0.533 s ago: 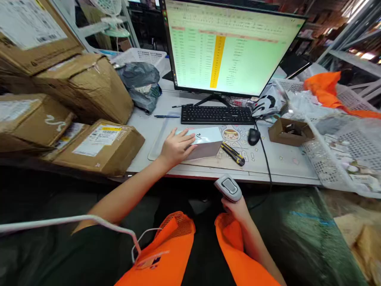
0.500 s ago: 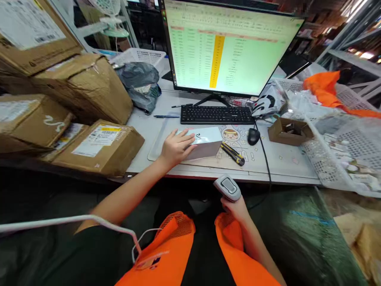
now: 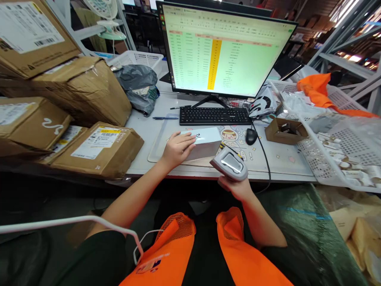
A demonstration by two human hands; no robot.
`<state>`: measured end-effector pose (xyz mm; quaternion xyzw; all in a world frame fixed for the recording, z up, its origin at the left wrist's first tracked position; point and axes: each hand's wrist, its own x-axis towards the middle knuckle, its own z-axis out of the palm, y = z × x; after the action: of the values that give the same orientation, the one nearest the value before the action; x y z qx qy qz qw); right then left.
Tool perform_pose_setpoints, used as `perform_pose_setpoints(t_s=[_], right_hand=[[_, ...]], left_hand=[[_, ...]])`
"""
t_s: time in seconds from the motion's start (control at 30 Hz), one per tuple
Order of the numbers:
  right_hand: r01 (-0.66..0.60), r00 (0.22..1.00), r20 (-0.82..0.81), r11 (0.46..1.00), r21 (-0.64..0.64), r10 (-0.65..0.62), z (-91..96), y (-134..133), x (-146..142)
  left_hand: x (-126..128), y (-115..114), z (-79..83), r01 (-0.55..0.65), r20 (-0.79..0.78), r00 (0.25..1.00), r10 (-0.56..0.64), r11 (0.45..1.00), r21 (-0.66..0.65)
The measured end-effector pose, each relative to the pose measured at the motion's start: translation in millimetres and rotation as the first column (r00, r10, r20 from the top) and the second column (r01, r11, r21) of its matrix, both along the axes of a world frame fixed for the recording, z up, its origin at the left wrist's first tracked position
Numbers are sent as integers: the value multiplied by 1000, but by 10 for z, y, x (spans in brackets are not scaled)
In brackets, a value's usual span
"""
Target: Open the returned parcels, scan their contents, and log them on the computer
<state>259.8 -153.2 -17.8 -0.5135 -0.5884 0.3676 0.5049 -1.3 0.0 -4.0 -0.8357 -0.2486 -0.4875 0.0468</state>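
My left hand (image 3: pixel 177 150) grips the left end of a small white box (image 3: pixel 204 143), with its fingers over the top and the thumb along the front side. The box lies on the desk mat (image 3: pixel 285 163) and bears a dark squiggle mark on top. In my right hand (image 3: pixel 238 188) is a grey barcode scanner (image 3: pixel 230 163), held above the desk's front edge, its head toward the box. A yellow and black utility knife (image 3: pixel 222 146) lies right of the box, partly hidden behind the scanner.
Behind the mat are a keyboard (image 3: pixel 214 116), a mouse (image 3: pixel 251 136) and a monitor (image 3: pixel 229 51) with a spreadsheet. Cardboard boxes (image 3: pixel 98 149) are stacked at left. A small open carton (image 3: pixel 285 133) and white baskets (image 3: pixel 321 159) stand at right. A pen (image 3: pixel 165 118) lies near the keyboard.
My right hand has raised the barcode scanner and brought it forward, closer to the box and over the knife. My left hand and the white box have stayed in place.
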Motion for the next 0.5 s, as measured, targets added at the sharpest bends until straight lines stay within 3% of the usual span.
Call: perform_pose_setpoints(t_s=[0.1,0.2,0.3,0.5], right_hand=[[-139,932,354,979,149,78,269,371,80],[-328,784,581,941,87,220,417,645,122],[-396,709,649,917,41,277,445,746,121],[-360,694,679,932,39,240,453,750,122]], left_hand=[[-128,52,-7,109,-10,994,-111,991,-79],[-214,105,-38,134,55,990,-128,983,-125],[-205,136,-69,142,107,986,-129,982,-122],[-117,158,-82,243,211,949,-233,970,-19]])
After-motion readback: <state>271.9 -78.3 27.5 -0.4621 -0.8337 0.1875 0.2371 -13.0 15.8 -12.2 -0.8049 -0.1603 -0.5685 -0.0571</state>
